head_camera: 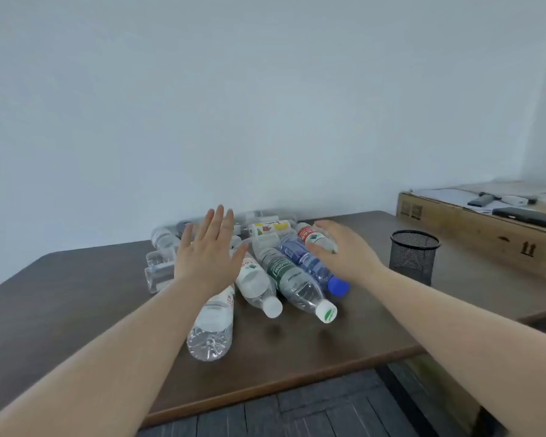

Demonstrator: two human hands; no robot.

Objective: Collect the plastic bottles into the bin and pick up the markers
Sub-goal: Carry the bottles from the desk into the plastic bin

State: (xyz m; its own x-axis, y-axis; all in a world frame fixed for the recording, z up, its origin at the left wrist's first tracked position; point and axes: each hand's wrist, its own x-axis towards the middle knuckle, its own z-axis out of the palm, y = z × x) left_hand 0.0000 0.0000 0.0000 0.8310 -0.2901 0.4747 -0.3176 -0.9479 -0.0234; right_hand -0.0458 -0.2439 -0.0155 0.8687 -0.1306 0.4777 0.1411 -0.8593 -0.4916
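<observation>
Both hands, left hand (207,257) and right hand (344,250), hover spread and empty over the bottles (284,272); best to grip one bottle each, nearest first.

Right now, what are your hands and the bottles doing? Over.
Left hand and right hand open above the bottle pile. Bottles lie on the table. Mesh cup stands right, apart.

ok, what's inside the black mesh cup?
Nothing shows above the rim of the black mesh cup, and nothing shows through its mesh wall. The angle hides its bottom, so short items there cannot be ruled out.
</observation>
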